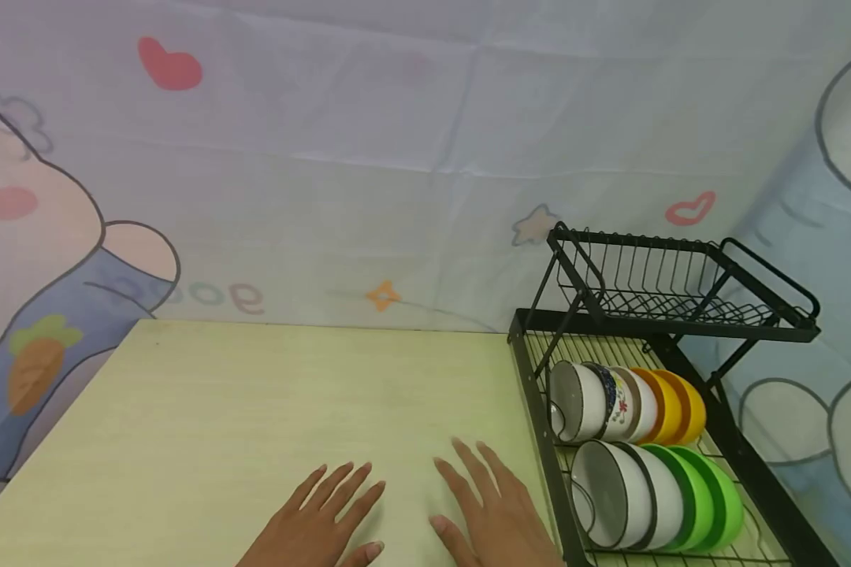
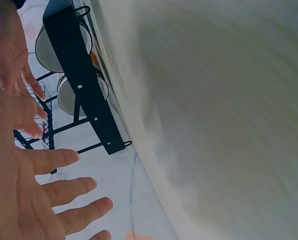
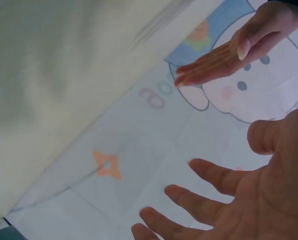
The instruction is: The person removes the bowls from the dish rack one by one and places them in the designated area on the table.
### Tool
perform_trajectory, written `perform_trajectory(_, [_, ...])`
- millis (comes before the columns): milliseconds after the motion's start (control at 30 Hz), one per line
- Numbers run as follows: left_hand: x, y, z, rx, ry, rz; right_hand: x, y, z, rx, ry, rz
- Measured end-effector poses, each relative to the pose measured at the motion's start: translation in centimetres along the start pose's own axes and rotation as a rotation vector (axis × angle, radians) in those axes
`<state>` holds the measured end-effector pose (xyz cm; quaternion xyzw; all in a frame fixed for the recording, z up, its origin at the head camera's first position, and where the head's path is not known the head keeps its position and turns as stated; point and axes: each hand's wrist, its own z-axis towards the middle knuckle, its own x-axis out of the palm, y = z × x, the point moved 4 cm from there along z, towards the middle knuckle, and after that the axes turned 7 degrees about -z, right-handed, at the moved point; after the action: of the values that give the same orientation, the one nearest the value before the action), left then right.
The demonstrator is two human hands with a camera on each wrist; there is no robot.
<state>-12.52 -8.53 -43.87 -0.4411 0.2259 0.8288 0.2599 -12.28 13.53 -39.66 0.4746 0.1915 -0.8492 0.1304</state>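
Both hands hover over the pale yellow table [image 1: 269,402] near its front, fingers spread and holding nothing. The left hand [image 1: 322,516] is toward the middle; its straight fingers also show in the left wrist view. Just left of the dish rack, the right hand [image 1: 492,512] has its palm facing down. The black two-tier dish rack [image 1: 548,441] stands at the right. In its lower tier, bowls sit on edge in two rows: white bowls [image 1: 610,492] and green bowls [image 1: 719,504] in front, white, patterned and orange bowls [image 1: 684,409] behind.
The rack's raised upper tier [image 1: 681,303] overhangs the back of the lower one. A printed cloth [image 1: 369,157] with hearts and cartoon figures hangs behind the table and along the right side. The table's back edge [image 1: 326,326] meets this cloth.
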Motion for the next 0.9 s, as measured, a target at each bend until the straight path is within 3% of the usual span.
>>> perform_trajectory(167, [0.0,0.1,0.0,0.015,-0.053,0.019,-1.0,-0.9,0.5,0.057,0.076,0.067])
perform_trajectory(367, [0.3,-0.2,-0.2,0.018,-0.011,0.060,-2.3,-2.9,0.9,0.197,0.142,0.161])
perform_trajectory(433, [0.4,-0.3,-0.3,0.008,0.039,0.042,-2.7,-3.7,1.1,0.225,0.148,0.163])
perform_trajectory(500, [0.7,-0.3,-0.3,-0.022,0.135,-0.014,-3.0,-4.6,1.1,0.240,0.143,0.158])
perform_trajectory(667, [1.6,-0.1,-0.5,-0.174,0.403,-0.214,-3.5,-7.2,1.1,0.287,0.170,0.117])
perform_trajectory(767, [2.0,0.1,-0.8,-0.182,0.450,-0.260,-3.5,-8.8,0.9,0.326,0.251,0.069])
perform_trajectory(900, [2.3,0.5,-1.3,-0.085,0.430,-0.235,-3.3,-10.4,0.7,0.340,0.331,0.026])
